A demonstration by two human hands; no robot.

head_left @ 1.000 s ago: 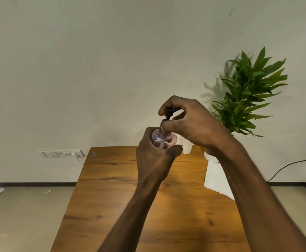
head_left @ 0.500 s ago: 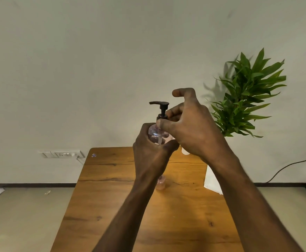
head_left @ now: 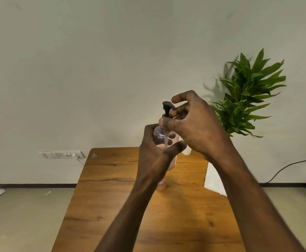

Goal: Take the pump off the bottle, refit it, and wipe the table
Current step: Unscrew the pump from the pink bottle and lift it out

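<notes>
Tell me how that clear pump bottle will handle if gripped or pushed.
The bottle looks like clear smooth plastic, so probably slippery and slightly squeezable. Pink liquid fills only part, so likely fairly light. Tall and narrow with the pump on top, it may tip if pushed high.

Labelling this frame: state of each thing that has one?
bottle: upright, held off the table, partly filled with pink liquid
pump: on the bottle neck, head up
left hand: wrapped around bottle
right hand: fingers at pump collar
white cloth: lying at table's right edge, untouched
</notes>
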